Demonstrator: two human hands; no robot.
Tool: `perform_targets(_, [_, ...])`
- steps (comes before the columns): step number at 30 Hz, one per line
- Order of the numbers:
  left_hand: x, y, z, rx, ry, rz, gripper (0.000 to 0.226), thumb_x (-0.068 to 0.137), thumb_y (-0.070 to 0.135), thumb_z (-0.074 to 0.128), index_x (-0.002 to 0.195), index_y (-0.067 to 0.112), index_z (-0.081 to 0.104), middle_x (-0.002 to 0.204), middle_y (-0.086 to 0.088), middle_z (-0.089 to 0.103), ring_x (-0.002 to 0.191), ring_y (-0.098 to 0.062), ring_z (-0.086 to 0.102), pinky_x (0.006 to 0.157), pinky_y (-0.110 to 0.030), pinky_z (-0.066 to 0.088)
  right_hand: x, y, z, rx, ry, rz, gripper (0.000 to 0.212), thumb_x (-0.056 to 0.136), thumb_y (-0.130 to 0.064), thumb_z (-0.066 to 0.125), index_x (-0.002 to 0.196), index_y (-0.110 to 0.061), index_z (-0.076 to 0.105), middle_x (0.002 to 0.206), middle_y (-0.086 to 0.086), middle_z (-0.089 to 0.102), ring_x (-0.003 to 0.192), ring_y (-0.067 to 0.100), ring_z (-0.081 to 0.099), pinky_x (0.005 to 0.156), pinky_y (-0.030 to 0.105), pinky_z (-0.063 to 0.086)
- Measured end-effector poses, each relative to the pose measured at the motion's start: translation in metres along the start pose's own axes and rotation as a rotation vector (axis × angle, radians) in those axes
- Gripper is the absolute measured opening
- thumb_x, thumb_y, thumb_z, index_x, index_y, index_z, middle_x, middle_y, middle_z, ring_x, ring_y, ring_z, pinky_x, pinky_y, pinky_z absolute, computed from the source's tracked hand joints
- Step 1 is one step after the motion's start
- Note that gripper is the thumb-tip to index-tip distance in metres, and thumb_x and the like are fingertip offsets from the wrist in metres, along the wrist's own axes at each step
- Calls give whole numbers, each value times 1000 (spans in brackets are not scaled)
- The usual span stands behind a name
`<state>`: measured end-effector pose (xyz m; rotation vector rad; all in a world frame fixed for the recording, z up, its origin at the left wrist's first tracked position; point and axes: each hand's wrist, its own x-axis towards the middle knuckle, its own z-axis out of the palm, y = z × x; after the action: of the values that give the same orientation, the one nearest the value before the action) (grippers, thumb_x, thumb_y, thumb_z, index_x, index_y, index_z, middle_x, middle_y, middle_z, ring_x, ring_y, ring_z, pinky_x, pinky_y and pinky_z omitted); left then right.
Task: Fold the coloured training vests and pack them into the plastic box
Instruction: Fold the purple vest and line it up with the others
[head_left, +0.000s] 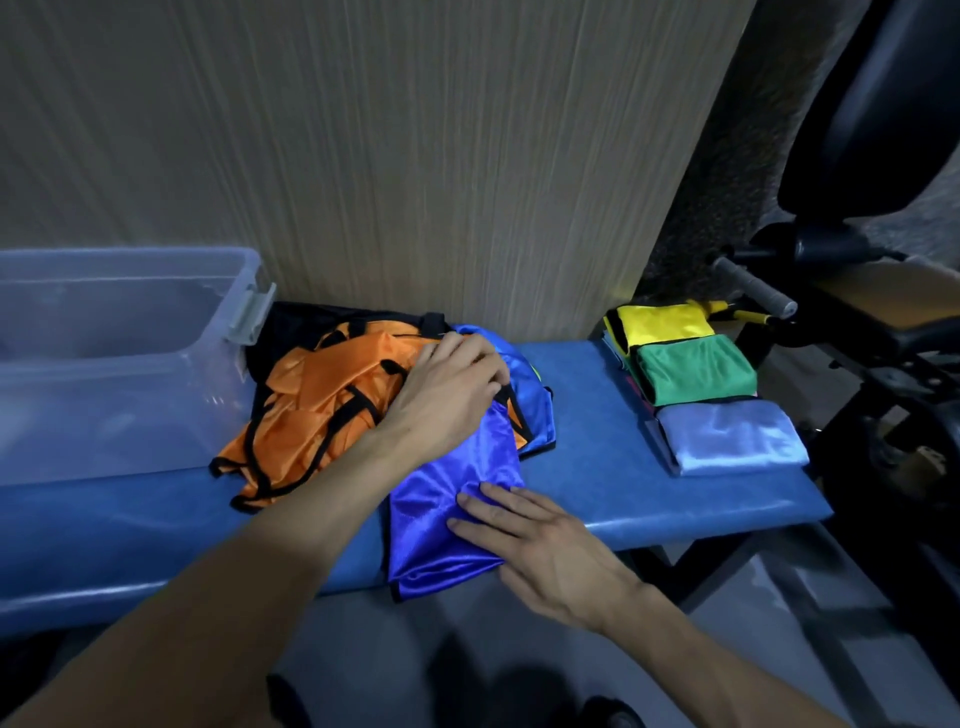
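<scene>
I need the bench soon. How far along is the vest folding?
Done: folded yellow vest, green vest and light blue vest sit at the bench's right end. In hand: the left hand holds the blue vest at its top while the right hand presses it flat. Left: the orange vest lies crumpled, and the plastic box looks empty.

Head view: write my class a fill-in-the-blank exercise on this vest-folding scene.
1. Both hands rest on the ____ vest.
2. The unfolded pile beside the plastic box is mostly ____.
3. Of the folded vests, the green one lies between the yellow one and the ____ one.

Missing words: blue; orange; light blue
</scene>
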<state>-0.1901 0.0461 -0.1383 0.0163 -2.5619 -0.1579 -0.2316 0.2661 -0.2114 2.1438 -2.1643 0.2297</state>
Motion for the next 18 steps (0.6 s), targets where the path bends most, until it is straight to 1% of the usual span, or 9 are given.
perform_targets(2, [-15, 10, -18, -199, -114, 32, 6, 97, 24, 57, 99, 26, 63, 98, 14, 58, 94, -9, 54, 86, -37, 49, 0, 1, 0, 24, -7, -4, 63, 92, -30, 45, 154, -31, 39, 163, -6, 35, 150, 18, 32, 123, 34, 25])
perform_targets(4, [-36, 17, -30, -278, -301, 29, 9, 96, 39, 59, 94, 31, 62, 90, 16, 60, 85, 0, 54, 80, -36, 51, 0, 2, 2, 50, -13, -5, 64, 90, -28, 46, 154, -30, 40, 162, -6, 37, 149, 19, 34, 123, 36, 26])
perform_targets(8, [-74, 25, -40, -125, -563, 50, 49, 78, 79, 57, 101, 36, 57, 100, 19, 57, 93, -2, 50, 86, -28, 46, -3, 2, 0, 167, 51, 18, 59, 89, -22, 48, 147, -25, 51, 156, -3, 47, 146, 19, 40, 122, 36, 30])
perform_targets(11, [-96, 33, -41, 31, -609, 92, 72, 69, 89, 53, 114, 33, 51, 113, 17, 46, 103, -8, 41, 93, -27, 36, -2, -2, -5, 385, 129, 118, 44, 91, -21, 47, 132, -21, 65, 144, -3, 60, 140, 7, 46, 118, 30, 36])
perform_targets(13, [-109, 40, -38, 88, -549, 61, 73, 73, 82, 54, 124, 30, 47, 120, 13, 45, 108, -13, 40, 97, -30, 37, 0, -5, -15, 514, 197, 238, 37, 94, -22, 48, 124, -25, 69, 129, -9, 69, 124, -3, 58, 106, 23, 44])
perform_targets(14, [-113, 44, -36, 97, -514, 33, 68, 78, 71, 57, 128, 28, 46, 123, 11, 46, 110, -15, 42, 98, -32, 40, 2, -6, -22, 542, 218, 297, 33, 95, -22, 50, 121, -29, 70, 116, -15, 73, 106, -6, 64, 95, 19, 47])
perform_targets(16, [-116, 47, -35, 113, -445, -21, 54, 81, 44, 61, 130, 23, 49, 121, 6, 54, 110, -21, 50, 96, -35, 47, 7, -8, -32, 585, 239, 363, 28, 96, -14, 57, 112, -30, 73, 86, -24, 71, 72, -5, 61, 73, 13, 44])
perform_targets(17, [-117, 47, -37, 111, -405, -51, 49, 79, 34, 62, 126, 22, 53, 114, 4, 60, 105, -23, 56, 90, -36, 51, 9, -7, -37, 631, 254, 383, 28, 96, -9, 59, 109, -27, 75, 80, -24, 70, 69, -4, 61, 71, 12, 44])
perform_targets(18, [-118, 44, -40, 83, -347, -94, 45, 76, 29, 61, 120, 21, 57, 106, 4, 65, 99, -23, 62, 82, -36, 53, 12, -7, -43, 687, 283, 402, 28, 96, -5, 60, 106, -25, 76, 81, -22, 72, 74, -3, 65, 74, 16, 47])
